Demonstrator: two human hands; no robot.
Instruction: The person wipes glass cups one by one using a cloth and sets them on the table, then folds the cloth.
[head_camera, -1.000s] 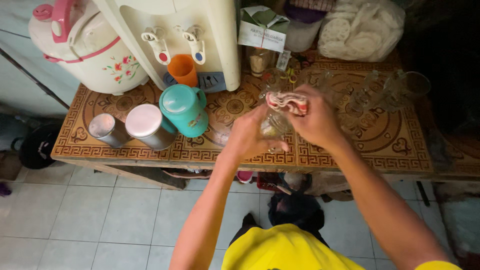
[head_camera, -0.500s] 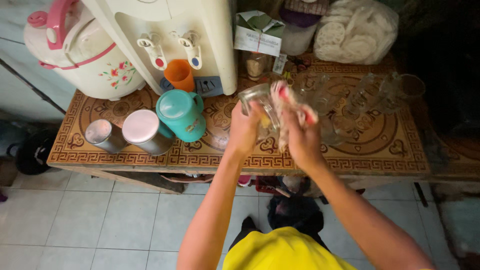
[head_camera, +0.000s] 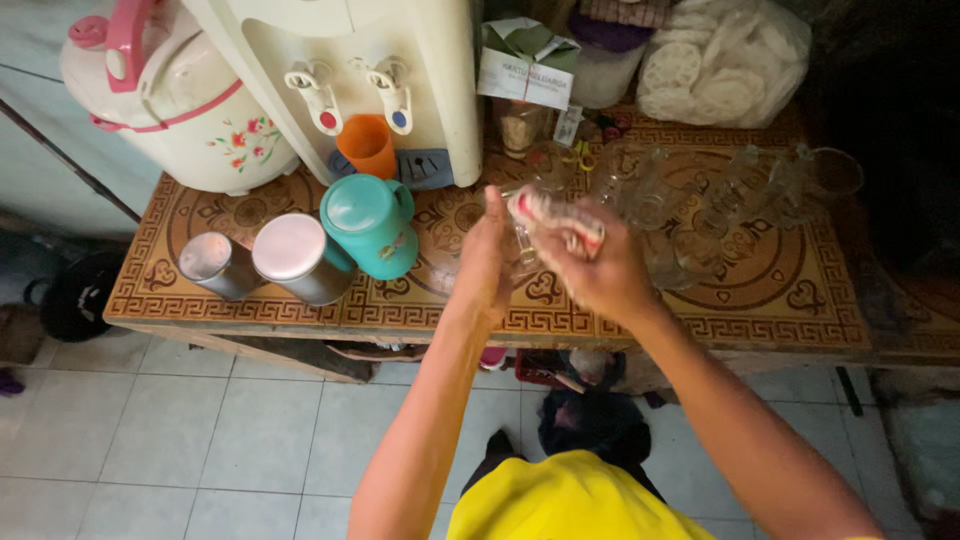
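Nearest you, your left hand (head_camera: 487, 262) is wrapped around a clear drinking glass (head_camera: 522, 250), held above the patterned table (head_camera: 780, 300), fingers closed on its side. Your right hand (head_camera: 600, 268) is closed on a red-and-white cloth (head_camera: 556, 218) pressed against the glass.

The glass is likely light, rigid, breakable and slick, more so if wet; a grip around the body, as your left hand has it, looks safer than pinching the rim. The cloth is soft and bunches easily.

Left of your hands stand a teal lidded jug (head_camera: 368, 224) and two steel lidded cups (head_camera: 258, 262); their contents are hidden. Right of your hands, clear glasses (head_camera: 700, 195) are clustered. Farther back, an orange cup (head_camera: 367, 146) sits under the water dispenser (head_camera: 390, 70) taps, beside a floral rice cooker (head_camera: 170, 100). A plastic bag (head_camera: 725, 60) holds pale round crackers.
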